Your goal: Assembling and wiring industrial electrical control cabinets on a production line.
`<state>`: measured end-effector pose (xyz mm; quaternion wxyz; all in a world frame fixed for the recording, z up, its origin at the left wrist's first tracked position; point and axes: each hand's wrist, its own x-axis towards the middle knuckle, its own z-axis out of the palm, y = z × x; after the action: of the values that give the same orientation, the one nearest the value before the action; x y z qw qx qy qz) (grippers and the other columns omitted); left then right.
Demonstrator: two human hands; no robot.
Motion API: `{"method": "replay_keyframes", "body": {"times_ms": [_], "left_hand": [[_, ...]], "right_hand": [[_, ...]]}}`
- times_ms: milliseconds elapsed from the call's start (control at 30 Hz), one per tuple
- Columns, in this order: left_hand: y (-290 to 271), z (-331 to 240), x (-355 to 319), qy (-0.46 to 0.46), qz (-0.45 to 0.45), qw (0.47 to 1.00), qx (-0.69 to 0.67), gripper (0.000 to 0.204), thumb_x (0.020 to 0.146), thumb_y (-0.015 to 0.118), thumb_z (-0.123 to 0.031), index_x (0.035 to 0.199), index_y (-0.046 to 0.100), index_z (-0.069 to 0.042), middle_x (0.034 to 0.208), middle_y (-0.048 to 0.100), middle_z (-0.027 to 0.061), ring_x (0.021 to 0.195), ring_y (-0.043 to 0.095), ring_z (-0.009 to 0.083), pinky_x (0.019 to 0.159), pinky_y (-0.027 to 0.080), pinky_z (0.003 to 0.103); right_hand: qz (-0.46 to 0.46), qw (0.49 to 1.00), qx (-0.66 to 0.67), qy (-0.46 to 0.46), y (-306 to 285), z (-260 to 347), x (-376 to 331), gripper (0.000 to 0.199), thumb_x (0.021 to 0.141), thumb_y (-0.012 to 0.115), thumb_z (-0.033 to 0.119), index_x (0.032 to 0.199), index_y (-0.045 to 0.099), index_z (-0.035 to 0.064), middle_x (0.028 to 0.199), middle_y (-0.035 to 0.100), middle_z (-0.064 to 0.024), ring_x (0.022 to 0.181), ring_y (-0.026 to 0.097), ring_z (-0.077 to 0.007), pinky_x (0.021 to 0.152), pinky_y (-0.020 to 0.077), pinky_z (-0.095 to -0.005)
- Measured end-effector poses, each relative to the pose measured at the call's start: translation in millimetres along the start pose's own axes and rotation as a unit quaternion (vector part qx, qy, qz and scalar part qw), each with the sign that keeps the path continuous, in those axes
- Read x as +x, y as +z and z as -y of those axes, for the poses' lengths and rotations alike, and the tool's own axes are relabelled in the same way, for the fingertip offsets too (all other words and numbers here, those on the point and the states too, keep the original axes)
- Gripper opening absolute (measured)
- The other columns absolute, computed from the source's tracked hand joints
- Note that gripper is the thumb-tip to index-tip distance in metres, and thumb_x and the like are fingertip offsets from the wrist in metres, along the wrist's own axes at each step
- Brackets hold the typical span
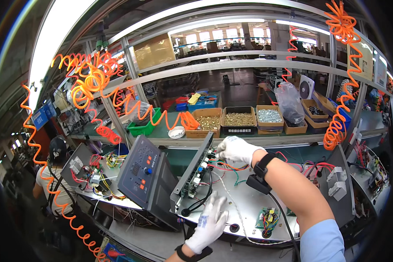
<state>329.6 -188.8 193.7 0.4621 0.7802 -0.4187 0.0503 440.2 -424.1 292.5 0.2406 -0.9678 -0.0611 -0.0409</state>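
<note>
In a white glove, my right hand (237, 148) reaches to the far end of a circuit board (192, 183) fixed on the back of an upright dark panel (183, 177). Its fingertips are pinched together beside the connectors and coloured wires; what is between them is too small to make out. My left hand (208, 222), gloved too, hovers over the near edge of the metal chassis (244, 209), fingers apart and holding nothing visible. A black cable (207, 192) loops close to it. A small green board (267, 219) with coloured wires sits on the chassis.
To the left stands another unit with a dark control panel (142, 170). Behind, boxes of small metal parts (239, 119) and a white round dish (176, 132) line a shelf. Coiled orange hoses (91, 83) hang on both sides. A person (56, 179) is at far left.
</note>
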Motion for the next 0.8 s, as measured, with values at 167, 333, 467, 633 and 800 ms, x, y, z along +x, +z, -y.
{"method": "replay_keyframes", "body": {"times_ms": [167, 333, 467, 633, 800], "left_hand": [[13, 8, 31, -0.077, -0.005, 0.995, -0.067, 0.058, 0.09, 0.051, -0.011, 0.141, 0.03, 0.006, 0.135, 0.043, 0.0312, 0.126, 0.042, 0.0435, 0.105, 0.034, 0.043], [-10, -15, 29, -0.034, 0.017, 0.999, -0.024, 0.045, 0.089, 0.054, -0.013, 0.129, 0.045, 0.006, 0.123, 0.054, 0.0278, 0.113, 0.054, 0.0413, 0.096, 0.043, 0.041], [-44, -43, 20, 0.11, -0.106, 0.986, 0.069, 0.023, 0.082, 0.057, -0.006, 0.104, 0.06, 0.003, 0.097, 0.065, 0.0192, 0.086, 0.064, 0.0345, 0.075, 0.051, 0.038], [-68, -25, 24, 0.078, -0.165, 0.966, 0.183, 0.026, 0.08, 0.057, 0.002, 0.106, 0.062, 0.001, 0.107, 0.064, 0.0173, 0.094, 0.063, 0.034, 0.081, 0.05, 0.038], [-58, -30, 63, 0.14, -0.125, 0.904, 0.384, 0.025, 0.075, 0.063, -0.003, 0.1, 0.066, -0.003, 0.12, 0.06, 0.0145, 0.087, 0.061, 0.0269, 0.072, 0.05, 0.036]], "right_hand": [[0.196, 0.976, 0.093, -0.022, 4, 14, -5, 0.029, 0.075, 0.075, 0.027, 0.095, 0.072, 0.0058, 0.076, 0.07, -0.0074, 0.07, 0.062, -0.0179, 0.071, 0.0484, -0.0346], [0.21, 0.958, 0.191, -0.023, 11, -5, -3, 0.027, 0.078, 0.074, 0.028, 0.094, 0.073, 0.0061, 0.073, 0.067, -0.0029, 0.067, 0.056, -0.0116, 0.066, 0.045, -0.0312], [0.196, 0.932, 0.303, -0.012, 22, 6, -14, 0.021, 0.084, 0.072, 0.025, 0.086, 0.071, 0.0044, 0.068, 0.061, 0.0032, 0.065, 0.048, -0.0063, 0.063, 0.0401, -0.027], [0.211, 0.873, 0.441, -0.014, 43, 0, -21, 0.018, 0.089, 0.067, 0.022, 0.082, 0.067, 0.0055, 0.071, 0.058, 0.0068, 0.068, 0.047, -0.0028, 0.064, 0.0394, -0.0225], [0.228, 0.856, 0.463, -0.036, 38, -3, -18, 0.018, 0.09, 0.066, 0.022, 0.082, 0.066, 0.0059, 0.074, 0.058, 0.0069, 0.069, 0.047, -0.0023, 0.064, 0.0392, -0.0221]]}}
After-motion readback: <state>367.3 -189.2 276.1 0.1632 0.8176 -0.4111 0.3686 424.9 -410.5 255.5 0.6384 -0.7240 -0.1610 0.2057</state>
